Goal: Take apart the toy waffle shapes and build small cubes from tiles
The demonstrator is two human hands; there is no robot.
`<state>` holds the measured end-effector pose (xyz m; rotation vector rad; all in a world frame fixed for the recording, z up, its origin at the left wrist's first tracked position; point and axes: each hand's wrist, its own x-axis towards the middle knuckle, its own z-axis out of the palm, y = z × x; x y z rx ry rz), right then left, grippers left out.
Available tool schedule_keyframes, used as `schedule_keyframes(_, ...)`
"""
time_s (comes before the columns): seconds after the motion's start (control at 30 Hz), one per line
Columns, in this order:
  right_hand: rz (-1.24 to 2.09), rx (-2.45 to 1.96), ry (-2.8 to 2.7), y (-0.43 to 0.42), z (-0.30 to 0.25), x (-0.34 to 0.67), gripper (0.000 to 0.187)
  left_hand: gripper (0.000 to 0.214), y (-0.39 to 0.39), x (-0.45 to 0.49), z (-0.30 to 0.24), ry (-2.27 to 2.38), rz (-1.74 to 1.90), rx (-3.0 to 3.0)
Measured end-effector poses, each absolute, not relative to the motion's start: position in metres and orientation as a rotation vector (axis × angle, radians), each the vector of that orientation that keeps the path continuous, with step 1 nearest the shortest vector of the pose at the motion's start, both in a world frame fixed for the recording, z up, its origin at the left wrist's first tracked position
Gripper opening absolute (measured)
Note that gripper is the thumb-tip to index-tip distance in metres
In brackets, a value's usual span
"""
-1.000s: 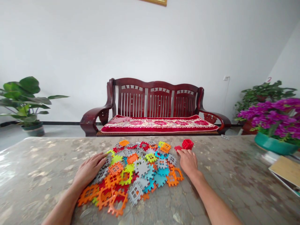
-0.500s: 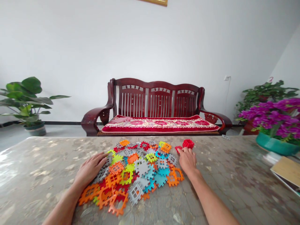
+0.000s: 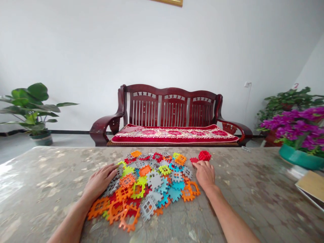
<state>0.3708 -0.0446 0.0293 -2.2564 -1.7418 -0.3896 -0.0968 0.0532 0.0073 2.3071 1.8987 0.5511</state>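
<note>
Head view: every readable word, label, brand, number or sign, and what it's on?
"2", probably: reddish mark above the right-hand plant; too small to be sure, its backing unclear.
No readable text on the toothed pieces or teal planter.

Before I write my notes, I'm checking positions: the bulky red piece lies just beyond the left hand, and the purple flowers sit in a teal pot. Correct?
Not quite: the head view shows the bulky red piece just beyond the right hand, not the left hand. The purple flowers do sit in a teal pot.
</note>
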Motion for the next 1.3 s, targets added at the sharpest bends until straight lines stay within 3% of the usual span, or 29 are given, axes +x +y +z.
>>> schedule_keyframes(0.5,-0.405,-2.036,-1.789,-0.044,0.034,0.363,0.039,0.055,0.051,-0.094,0.011,1.919,0.514,2.303)
schedule_keyframes(0.77,-0.128,-1.688,-2.003,-0.03,0.038,0.321,0.044,0.054,0.049,-0.093,0.013,1.93,0.516,2.303)
schedule_keyframes(0.93,0.014,-1.672,-2.032,-0.022,0.032,0.313,0.049,0.055,0.048,-0.092,0.015,1.92,0.5,2.303)
schedule_keyframes(1.3,0.131,-1.638,-1.935,-0.022,0.033,0.316,0.042,0.053,0.047,-0.091,0.015,1.923,0.529,2.297)
